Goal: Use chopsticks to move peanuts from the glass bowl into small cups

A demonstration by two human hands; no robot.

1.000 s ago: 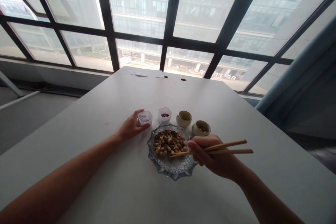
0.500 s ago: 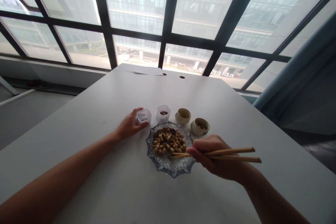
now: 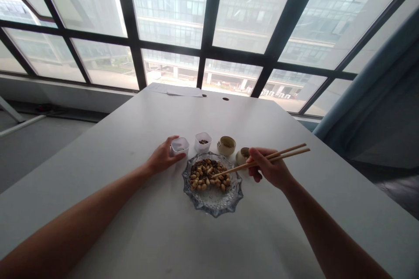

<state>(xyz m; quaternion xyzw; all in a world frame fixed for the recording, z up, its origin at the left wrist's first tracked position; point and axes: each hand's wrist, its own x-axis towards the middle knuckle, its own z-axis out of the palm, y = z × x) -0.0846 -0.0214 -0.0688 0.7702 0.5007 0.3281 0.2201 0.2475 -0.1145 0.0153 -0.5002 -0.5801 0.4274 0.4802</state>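
Note:
My right hand (image 3: pixel 269 169) grips a pair of wooden chopsticks (image 3: pixel 288 153), their tips among the nuts. A scalloped glass dish (image 3: pixel 216 210) holds a mix of pale oval nuts (image 3: pixel 198 182) and dark striped seeds (image 3: pixel 209 163). Thumb and fingers of my left hand (image 3: pixel 166 155) are round the near-left side of a small clear plastic cup (image 3: pixel 180 144), which stands on the table. Beside it, a second plastic cup (image 3: pixel 203 143) has some dark seeds in it. Partly hidden behind my right hand is a beige ceramic cup (image 3: pixel 241 156).
Another beige ceramic cup (image 3: pixel 226 145) stands behind the dish. Papers (image 3: pixel 176 90) lie at the far end of the white table (image 3: pixel 157 226), near a round hole (image 3: pixel 225 99). Windows rise beyond, and a blue curtain (image 3: pixel 369 91) hangs at the right.
My right hand has moved up and away from me, taking the chopstick tips from the dish's near bare part into the pile. My left hand stays at the plastic cup.

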